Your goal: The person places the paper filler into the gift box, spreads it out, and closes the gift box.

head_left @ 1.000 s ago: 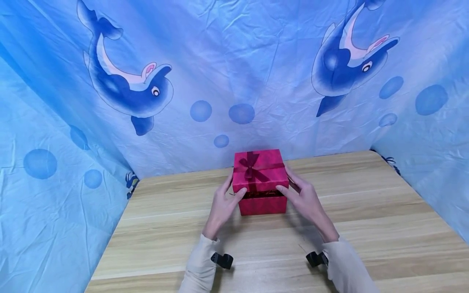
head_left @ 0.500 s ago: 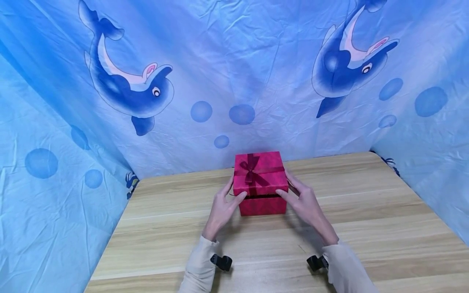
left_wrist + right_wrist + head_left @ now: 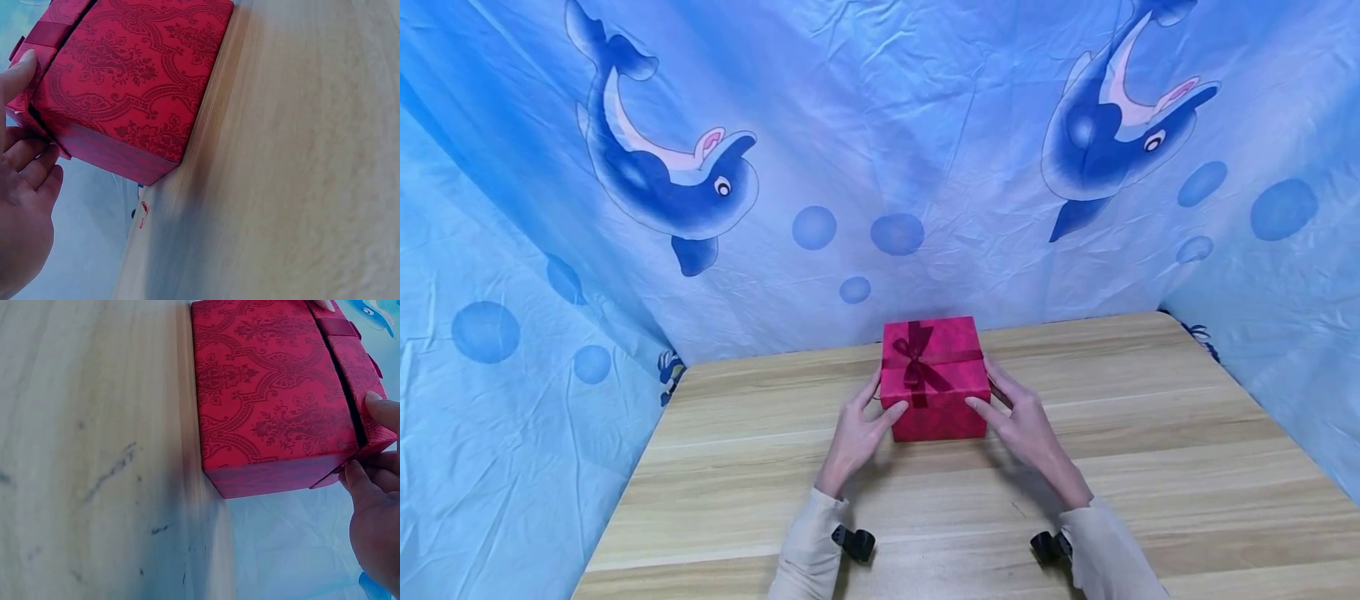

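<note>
A square red patterned gift box stands on the table, its lid over the top. Dark red ribbon crosses the lid and forms a bow. My left hand holds the lid's left side, thumb at the front and fingers along the side. On the opposite side my right hand grips the lid the same way. In both wrist views a thin dark gap runs between the lid's edge and the box body. The box's inside is hidden.
The wooden table has its back edge just behind the box. A blue cloth backdrop with dolphins rises behind and along both sides. Black wrist cameras sit on both sleeves. Dark marks show on the tabletop in the right wrist view.
Both hands have lowered the lid onto the box body. The wide dark opening at the front, with something shredded-looking inside, has closed up in the head view.
</note>
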The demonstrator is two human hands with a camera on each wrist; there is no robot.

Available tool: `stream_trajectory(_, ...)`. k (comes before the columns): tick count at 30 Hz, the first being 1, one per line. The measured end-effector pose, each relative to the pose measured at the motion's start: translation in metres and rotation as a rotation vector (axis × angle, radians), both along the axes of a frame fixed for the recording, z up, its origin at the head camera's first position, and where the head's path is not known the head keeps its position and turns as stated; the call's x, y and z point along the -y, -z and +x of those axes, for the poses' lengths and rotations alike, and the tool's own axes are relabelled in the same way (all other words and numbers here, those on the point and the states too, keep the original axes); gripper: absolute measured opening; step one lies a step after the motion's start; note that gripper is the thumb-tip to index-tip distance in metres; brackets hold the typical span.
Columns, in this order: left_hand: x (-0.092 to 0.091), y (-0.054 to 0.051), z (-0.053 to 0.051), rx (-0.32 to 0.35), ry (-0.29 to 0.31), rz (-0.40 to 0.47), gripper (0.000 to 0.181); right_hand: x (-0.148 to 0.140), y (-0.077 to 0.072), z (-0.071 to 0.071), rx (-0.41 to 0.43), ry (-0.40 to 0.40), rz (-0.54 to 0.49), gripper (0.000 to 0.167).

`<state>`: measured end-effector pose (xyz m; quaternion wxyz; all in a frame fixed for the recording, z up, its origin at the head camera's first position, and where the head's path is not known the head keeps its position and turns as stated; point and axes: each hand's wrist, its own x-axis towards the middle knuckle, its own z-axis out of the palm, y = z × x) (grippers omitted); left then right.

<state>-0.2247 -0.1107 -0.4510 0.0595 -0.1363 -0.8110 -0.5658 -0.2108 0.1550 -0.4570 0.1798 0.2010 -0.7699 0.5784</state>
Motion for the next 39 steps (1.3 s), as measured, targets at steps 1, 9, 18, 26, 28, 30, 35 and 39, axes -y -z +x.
stream_trajectory(1,0.000,0.005,-0.003,-0.002,0.000,-0.003,0.073,0.000,0.000,0.000,-0.003,0.004,0.000,0.069)
stream_trajectory(9,0.004,0.016,-0.008,-0.055,0.030,-0.007,0.073,-0.002,0.003,0.000,-0.002,0.008,0.008,0.069)
stream_trajectory(18,0.006,0.021,-0.005,-0.039,0.022,-0.056,0.079,-0.003,0.006,0.001,0.011,0.008,0.044,0.067)
stream_trajectory(26,0.007,0.024,-0.005,-0.033,0.034,-0.073,0.079,-0.004,0.011,0.001,0.036,0.009,0.065,0.066)
stream_trajectory(28,0.006,0.025,-0.005,-0.026,0.033,-0.084,0.080,-0.004,0.012,0.001,0.047,0.012,0.079,0.066)
stream_trajectory(30,0.006,0.025,-0.004,-0.017,0.033,-0.088,0.081,-0.004,0.012,0.002,0.059,0.013,0.091,0.067)
stream_trajectory(35,0.006,0.027,-0.004,-0.017,0.041,-0.086,0.082,-0.005,0.014,0.003,0.088,0.036,0.138,0.067)
stream_trajectory(39,0.006,0.028,-0.005,-0.019,0.045,-0.098,0.083,-0.006,0.015,0.003,0.100,0.045,0.146,0.068)
